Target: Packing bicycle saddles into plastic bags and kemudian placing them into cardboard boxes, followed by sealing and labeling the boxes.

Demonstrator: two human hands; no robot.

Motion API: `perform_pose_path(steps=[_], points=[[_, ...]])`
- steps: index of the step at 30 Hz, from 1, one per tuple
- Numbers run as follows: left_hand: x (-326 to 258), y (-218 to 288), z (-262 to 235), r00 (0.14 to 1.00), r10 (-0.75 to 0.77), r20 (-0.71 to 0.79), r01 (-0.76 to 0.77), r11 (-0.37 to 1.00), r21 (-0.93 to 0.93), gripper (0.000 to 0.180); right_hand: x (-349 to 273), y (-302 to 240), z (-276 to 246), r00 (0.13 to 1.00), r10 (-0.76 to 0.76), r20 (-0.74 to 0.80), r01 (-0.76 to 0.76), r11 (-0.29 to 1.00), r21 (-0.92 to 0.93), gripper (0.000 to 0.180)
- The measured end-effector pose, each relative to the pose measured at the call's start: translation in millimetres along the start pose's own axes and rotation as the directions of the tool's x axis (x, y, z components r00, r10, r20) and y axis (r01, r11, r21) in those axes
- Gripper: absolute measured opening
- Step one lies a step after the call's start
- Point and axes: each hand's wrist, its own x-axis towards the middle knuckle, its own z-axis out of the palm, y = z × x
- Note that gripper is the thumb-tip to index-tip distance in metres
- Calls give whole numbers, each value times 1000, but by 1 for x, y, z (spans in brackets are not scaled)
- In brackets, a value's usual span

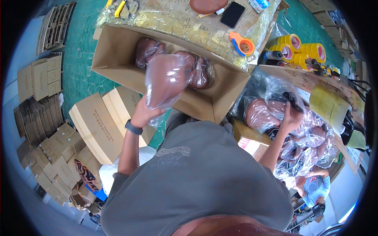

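Note:
My left hand grips the lower edge of a brown padded cushion in a clear plastic bag, held above an open cardboard carton. Inside the carton lie several more bagged brown pieces, partly hidden by the raised cushion. Off to the right, my right hand is closed around a black part in clear plastic, at the top of a heap of bagged brown cushions. Whether that black part belongs to one cushion I cannot tell.
Beyond the carton stands a worktable with a phone, an orange-and-blue tape dispenser and a yellow-handled cutter. Yellow tape rolls are at the right. Closed cartons stand left; a person is at lower right.

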Motion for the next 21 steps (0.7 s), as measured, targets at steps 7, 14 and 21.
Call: perform_pose_path(steps=[7,14,21], points=[[234,-109,64,777,-455,436,320,881,349,57,-37,31,52,860,305,-409,-241,949,201,46],[374,-305,233,782,-456,424,224,841,492,76,-66,88,29,851,508,-135,-485,661,-573,74],[406,-446,302,955,-71,287,-78,876,476,72,-67,-2,114,883,459,99,-110,407,-907,60]])
